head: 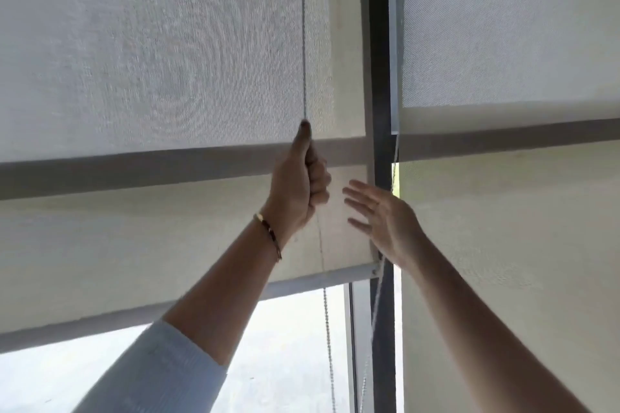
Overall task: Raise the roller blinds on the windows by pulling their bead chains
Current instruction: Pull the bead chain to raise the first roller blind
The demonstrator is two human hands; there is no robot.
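Observation:
A pale fabric roller blind (151, 238) covers most of the left window; its bottom bar (167, 308) hangs above a strip of bare bright glass. A thin bead chain (304, 43) runs down in front of this blind. My left hand (298, 184), with a bracelet on the wrist, is raised and clenched around that chain. The chain continues below the fist, hanging past the bottom bar. My right hand (379, 218) is held up just to the right, fingers spread, holding nothing. A second blind (503, 245) covers the right window down past the bottom of the view.
A dark vertical window post (380, 77) separates the two windows. A second chain (395, 161) hangs beside the post at the right blind's edge. Grey horizontal frame bars show through both blinds.

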